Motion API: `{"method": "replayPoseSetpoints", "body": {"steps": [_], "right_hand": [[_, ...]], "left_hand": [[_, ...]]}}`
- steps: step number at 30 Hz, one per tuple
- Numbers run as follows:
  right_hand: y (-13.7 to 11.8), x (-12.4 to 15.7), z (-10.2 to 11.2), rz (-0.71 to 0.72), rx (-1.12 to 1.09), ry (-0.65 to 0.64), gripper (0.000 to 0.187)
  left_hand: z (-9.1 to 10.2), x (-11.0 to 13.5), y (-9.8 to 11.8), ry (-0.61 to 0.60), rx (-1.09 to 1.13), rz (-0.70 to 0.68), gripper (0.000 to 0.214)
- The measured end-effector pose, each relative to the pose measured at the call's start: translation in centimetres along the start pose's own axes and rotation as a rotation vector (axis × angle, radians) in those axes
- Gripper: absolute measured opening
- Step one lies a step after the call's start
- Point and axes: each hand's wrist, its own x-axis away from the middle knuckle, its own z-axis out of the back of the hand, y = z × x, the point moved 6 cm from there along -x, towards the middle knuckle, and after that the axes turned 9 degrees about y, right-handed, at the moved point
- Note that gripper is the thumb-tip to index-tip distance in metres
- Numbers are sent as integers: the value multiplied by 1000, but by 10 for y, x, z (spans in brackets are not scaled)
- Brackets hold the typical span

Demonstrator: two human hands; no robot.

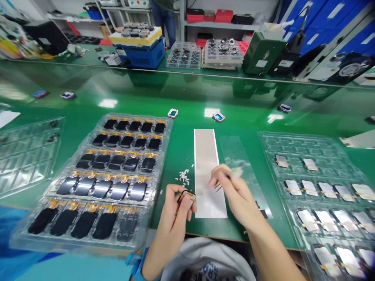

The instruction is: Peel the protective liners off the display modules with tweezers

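My left hand (172, 222) pinches a small dark display module (186, 198) with an orange flex cable at its edge. My right hand (234, 193) is blurred and holds a pair of tweezers (218, 187) above a long pale backing strip (206, 171). A scatter of small white pieces (184, 176) lies just left of the strip. To its right lies a clear film sheet (236, 158). Black and silvery display modules fill a plastic tray (99, 171) on my left, while a second tray (316, 195) on my right holds modules with pale backs.
A green bench mat (187, 117) runs under everything, with a few small modules (172, 113) further out. A clear tray (27, 156) lies at far left. Beyond stand a blue machine (137, 48), parts trays and a green case (262, 52). A standing person's legs (164, 23) show behind.
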Motion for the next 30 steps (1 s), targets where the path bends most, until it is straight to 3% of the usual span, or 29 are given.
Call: {"method": "replayPoseSetpoints", "body": {"steps": [2, 4, 7, 11, 20, 25, 30], "right_hand": [[2, 9, 16, 65, 48, 175, 44], [8, 20, 23, 71, 50, 257, 44], [21, 32, 18, 7, -5, 263, 32], [34, 37, 8, -55, -68, 286, 13], [45, 40, 6, -164, -71, 324, 20], [42, 37, 2, -176, -116, 323, 21], [41, 40, 9, -139, -162, 439, 17]], "left_hand": [[3, 5, 3, -8, -97, -41, 14], [5, 11, 7, -46, -254, -99, 14], [4, 17, 14, -144, -474, -224, 15], [-5, 19, 24, -264, -612, -423, 19], [-17, 24, 31, -334, -884, -672, 36], [-19, 25, 32, -335, -916, -701, 28], [-17, 21, 32, -318, -873, -621, 27]]}}
